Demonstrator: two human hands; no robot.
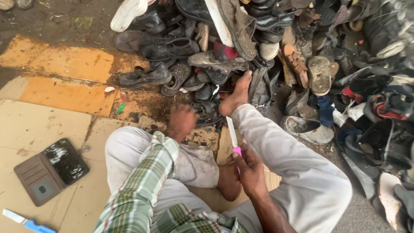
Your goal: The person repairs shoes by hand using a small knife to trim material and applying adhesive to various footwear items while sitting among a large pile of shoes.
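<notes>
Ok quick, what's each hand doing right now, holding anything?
Left hand: reaching to a dark shoe at the pile's edge; blurred, grip cannot be told.
Right hand: closed on a pink-handled knife, blade pointing up.

Phone in wallet case (51, 170), blue knife (26, 222)

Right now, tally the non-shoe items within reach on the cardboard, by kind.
Knives: 2, pink-handled in the right hand, blue-handled on the cardboard.
Phone in wallet case: 1.
Total: 3.
Left hand is at the shoes.
</notes>
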